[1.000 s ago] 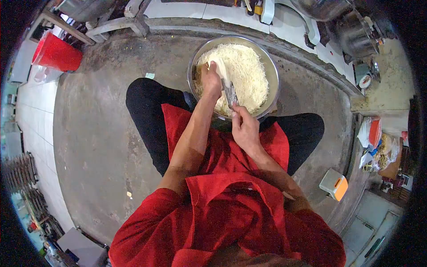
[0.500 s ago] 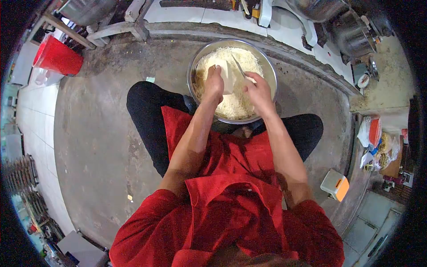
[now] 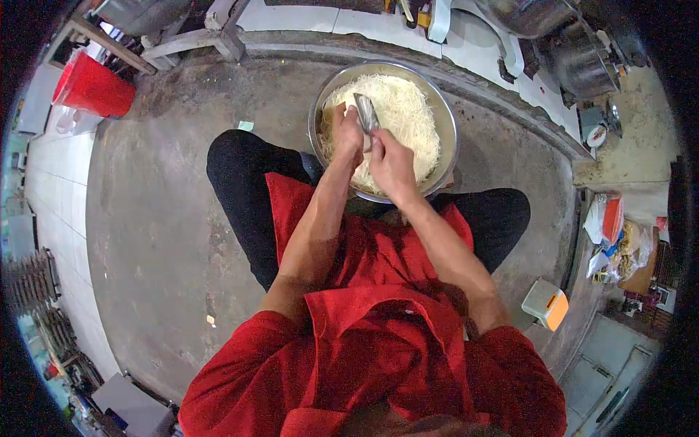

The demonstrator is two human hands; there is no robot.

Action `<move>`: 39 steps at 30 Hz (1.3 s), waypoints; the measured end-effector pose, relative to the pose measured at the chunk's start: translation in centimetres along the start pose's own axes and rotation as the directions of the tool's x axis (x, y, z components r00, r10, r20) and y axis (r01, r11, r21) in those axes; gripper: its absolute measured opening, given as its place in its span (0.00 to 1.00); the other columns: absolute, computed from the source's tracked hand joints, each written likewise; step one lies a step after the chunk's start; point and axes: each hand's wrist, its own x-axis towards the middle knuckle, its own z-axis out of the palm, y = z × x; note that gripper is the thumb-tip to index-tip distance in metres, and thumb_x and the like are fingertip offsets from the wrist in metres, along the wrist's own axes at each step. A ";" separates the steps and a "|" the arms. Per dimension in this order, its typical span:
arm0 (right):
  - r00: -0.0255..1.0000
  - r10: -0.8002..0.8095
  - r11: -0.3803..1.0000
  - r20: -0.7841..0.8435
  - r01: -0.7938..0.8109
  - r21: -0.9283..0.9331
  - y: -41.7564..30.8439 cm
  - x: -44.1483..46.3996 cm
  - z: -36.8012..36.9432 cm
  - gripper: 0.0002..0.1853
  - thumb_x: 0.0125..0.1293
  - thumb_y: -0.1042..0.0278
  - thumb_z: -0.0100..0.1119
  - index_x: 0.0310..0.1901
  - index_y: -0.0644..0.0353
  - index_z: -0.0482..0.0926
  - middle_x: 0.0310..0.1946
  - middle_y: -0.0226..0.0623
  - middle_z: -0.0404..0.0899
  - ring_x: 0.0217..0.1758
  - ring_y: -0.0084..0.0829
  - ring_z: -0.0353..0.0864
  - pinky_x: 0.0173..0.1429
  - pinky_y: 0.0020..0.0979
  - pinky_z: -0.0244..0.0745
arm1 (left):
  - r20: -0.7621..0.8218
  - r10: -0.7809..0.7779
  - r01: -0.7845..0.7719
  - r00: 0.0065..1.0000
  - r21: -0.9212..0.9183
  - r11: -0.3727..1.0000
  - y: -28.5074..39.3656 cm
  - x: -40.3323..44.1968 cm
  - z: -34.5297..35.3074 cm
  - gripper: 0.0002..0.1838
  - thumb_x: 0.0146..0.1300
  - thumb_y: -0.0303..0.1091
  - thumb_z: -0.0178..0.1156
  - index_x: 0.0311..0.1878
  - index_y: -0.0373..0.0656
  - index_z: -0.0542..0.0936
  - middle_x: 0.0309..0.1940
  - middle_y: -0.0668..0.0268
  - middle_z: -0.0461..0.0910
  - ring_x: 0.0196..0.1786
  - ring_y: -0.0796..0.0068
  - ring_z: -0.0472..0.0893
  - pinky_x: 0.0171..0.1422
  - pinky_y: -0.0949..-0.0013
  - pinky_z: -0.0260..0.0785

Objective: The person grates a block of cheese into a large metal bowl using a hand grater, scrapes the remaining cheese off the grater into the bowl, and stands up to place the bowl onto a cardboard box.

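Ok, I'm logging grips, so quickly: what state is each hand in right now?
Left hand: holding what looks like a pale block, mostly hidden.
Right hand: closed, holding a metal-bladed tool.

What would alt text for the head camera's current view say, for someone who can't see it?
Over a metal bowl of pale shreds, a person's left hand grips a mostly hidden pale block while the right hand holds a metal blade close to it. A red bucket stands at the view's left, beyond a gray floor.

White tiles (image 3: 64,197) border a stained grey floor (image 3: 153,240)
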 end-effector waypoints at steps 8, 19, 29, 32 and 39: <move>0.991 -0.120 0.992 -0.054 0.121 0.027 1.3 -6.8 -0.3 0.12 0.76 0.72 0.53 0.57 0.62 0.80 0.43 0.58 0.86 0.48 0.60 0.87 0.51 0.52 0.82 | 0.009 0.101 -0.101 0.995 -0.068 0.993 -0.7 1.3 -0.9 0.24 0.80 0.42 0.51 0.69 0.36 0.70 0.55 0.49 0.81 0.55 0.61 0.81 0.60 0.57 0.74; 0.969 0.165 0.986 -0.183 -0.160 0.040 4.2 -3.2 -5.4 0.15 0.78 0.62 0.56 0.57 0.60 0.83 0.50 0.52 0.88 0.56 0.51 0.87 0.62 0.43 0.78 | 0.163 -0.078 0.090 0.984 -0.070 0.993 1.2 1.0 -0.6 0.26 0.78 0.43 0.55 0.71 0.38 0.71 0.56 0.52 0.82 0.55 0.59 0.84 0.54 0.53 0.81; 0.979 0.172 0.983 -0.111 -0.162 0.088 3.5 6.2 -3.6 0.17 0.75 0.58 0.60 0.57 0.57 0.85 0.45 0.50 0.89 0.50 0.45 0.89 0.58 0.41 0.79 | 0.249 -0.158 0.212 0.955 -0.204 0.956 0.7 -1.1 0.7 0.25 0.78 0.54 0.52 0.66 0.46 0.75 0.50 0.59 0.83 0.45 0.59 0.86 0.38 0.50 0.82; 0.984 0.164 0.986 -0.070 -0.162 0.038 1.8 7.9 -2.4 0.16 0.75 0.58 0.59 0.56 0.58 0.86 0.43 0.49 0.89 0.46 0.43 0.88 0.54 0.40 0.79 | 0.308 -0.104 0.171 0.946 -0.198 0.965 0.2 -0.9 0.6 0.23 0.80 0.52 0.49 0.66 0.46 0.75 0.50 0.60 0.83 0.46 0.60 0.86 0.39 0.51 0.82; 0.996 0.007 1.000 -0.086 -0.004 0.031 -0.1 2.7 -0.7 0.11 0.76 0.67 0.55 0.52 0.60 0.82 0.39 0.55 0.87 0.44 0.57 0.89 0.48 0.50 0.83 | 0.241 -0.013 0.105 0.970 -0.374 0.921 1.6 -1.2 0.2 0.18 0.84 0.44 0.45 0.57 0.39 0.76 0.43 0.61 0.83 0.43 0.65 0.84 0.47 0.61 0.80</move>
